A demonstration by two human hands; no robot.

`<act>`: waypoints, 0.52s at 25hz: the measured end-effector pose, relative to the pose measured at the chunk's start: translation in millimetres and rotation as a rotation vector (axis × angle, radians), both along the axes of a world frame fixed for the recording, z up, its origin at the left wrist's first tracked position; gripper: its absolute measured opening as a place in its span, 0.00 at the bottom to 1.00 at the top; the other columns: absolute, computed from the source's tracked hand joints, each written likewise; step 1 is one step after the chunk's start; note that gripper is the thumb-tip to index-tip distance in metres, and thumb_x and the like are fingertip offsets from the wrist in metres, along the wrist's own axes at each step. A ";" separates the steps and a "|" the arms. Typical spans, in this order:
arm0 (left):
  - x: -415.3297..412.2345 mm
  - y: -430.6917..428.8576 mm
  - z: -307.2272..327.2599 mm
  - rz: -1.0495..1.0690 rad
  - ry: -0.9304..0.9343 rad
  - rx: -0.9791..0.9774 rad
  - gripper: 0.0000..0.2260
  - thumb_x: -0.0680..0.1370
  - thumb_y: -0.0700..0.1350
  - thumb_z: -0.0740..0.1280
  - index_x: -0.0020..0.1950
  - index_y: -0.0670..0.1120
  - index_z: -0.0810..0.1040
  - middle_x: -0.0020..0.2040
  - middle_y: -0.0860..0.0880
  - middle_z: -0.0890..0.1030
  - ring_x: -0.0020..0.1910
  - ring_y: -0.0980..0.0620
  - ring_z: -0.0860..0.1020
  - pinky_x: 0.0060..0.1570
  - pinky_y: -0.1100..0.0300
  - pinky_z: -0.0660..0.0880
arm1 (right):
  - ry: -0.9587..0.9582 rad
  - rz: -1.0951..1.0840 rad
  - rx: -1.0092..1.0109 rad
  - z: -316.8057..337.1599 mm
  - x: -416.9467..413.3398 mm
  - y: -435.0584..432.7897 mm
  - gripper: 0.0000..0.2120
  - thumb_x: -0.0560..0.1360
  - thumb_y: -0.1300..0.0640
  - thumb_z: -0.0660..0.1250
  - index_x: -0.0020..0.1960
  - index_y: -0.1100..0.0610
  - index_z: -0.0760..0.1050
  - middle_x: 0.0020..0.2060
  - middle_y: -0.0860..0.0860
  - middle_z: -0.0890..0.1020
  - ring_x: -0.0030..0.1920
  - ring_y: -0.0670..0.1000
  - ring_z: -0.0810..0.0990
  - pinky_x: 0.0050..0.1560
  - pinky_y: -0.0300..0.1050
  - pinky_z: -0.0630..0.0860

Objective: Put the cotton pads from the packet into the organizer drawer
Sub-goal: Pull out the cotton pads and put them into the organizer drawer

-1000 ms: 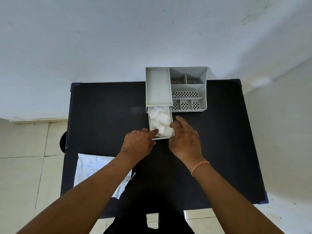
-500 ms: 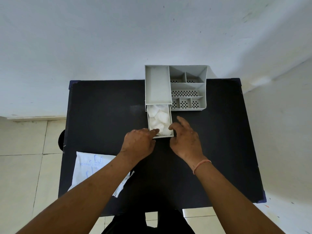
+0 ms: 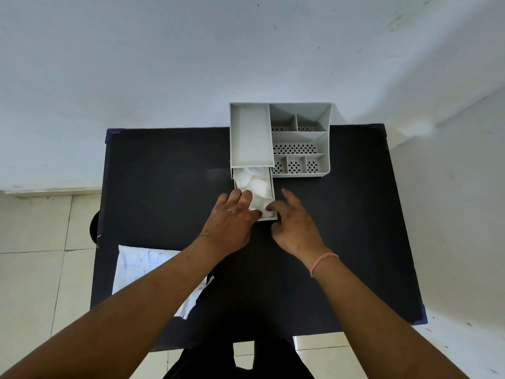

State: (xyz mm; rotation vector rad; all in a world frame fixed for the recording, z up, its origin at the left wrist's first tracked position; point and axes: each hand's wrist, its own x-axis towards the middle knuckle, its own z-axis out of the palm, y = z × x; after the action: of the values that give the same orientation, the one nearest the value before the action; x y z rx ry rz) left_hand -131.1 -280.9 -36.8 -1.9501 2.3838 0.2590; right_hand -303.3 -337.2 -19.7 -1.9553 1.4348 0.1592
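Observation:
The grey organizer (image 3: 300,138) stands at the table's far edge. Its drawer (image 3: 273,187) is pulled out toward me and holds several white cotton pads (image 3: 258,186). My left hand (image 3: 232,217) lies over the drawer's front left corner, its fingertips resting on the pads and gripping none. My right hand (image 3: 296,222) is at the front right corner with its fingers spread; the thumb lies on the pads just inside the front wall. The flattened white packet (image 3: 142,265) lies at the table's left front, partly under my left forearm.
The black table (image 3: 169,173) stands against a white wall, with tiled floor on both sides. The organizer's top compartments, some with perforated bottoms, hold nothing. A dark round object (image 3: 93,228) shows below the table's left edge.
My left hand has moved forward from the drawer's front onto the pads inside. The right thumb has shifted onto the front right corner. The drawer has hardly moved.

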 end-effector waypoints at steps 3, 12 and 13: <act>-0.1 -2.8 0.6 0.018 0.005 0.008 0.14 0.74 0.47 0.73 0.60 0.53 0.88 0.59 0.41 0.80 0.59 0.39 0.77 0.53 0.44 0.77 | 0.126 0.087 -0.156 8.2 2.0 -0.5 0.27 0.74 0.57 0.69 0.72 0.47 0.71 0.83 0.54 0.55 0.80 0.59 0.63 0.76 0.63 0.65; 2.2 -10.7 6.2 0.158 0.021 0.006 0.12 0.76 0.51 0.70 0.56 0.53 0.89 0.54 0.43 0.81 0.54 0.41 0.79 0.51 0.47 0.77 | 0.329 0.253 -0.175 -0.5 17.1 -12.4 0.28 0.77 0.48 0.67 0.76 0.49 0.67 0.72 0.54 0.74 0.70 0.60 0.76 0.74 0.70 0.62; 3.2 -12.3 7.3 0.180 0.017 0.020 0.12 0.77 0.51 0.69 0.57 0.54 0.89 0.54 0.43 0.81 0.54 0.42 0.79 0.51 0.47 0.77 | 0.323 0.264 -0.192 0.0 18.3 -16.3 0.26 0.78 0.49 0.66 0.75 0.49 0.68 0.67 0.54 0.78 0.67 0.59 0.77 0.73 0.70 0.63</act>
State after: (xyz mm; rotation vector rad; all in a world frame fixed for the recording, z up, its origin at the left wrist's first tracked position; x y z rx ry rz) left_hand -127.9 -293.2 -29.5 -2.1637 2.2081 0.3065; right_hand -285.0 -353.5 -19.8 -2.3573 1.4258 0.4925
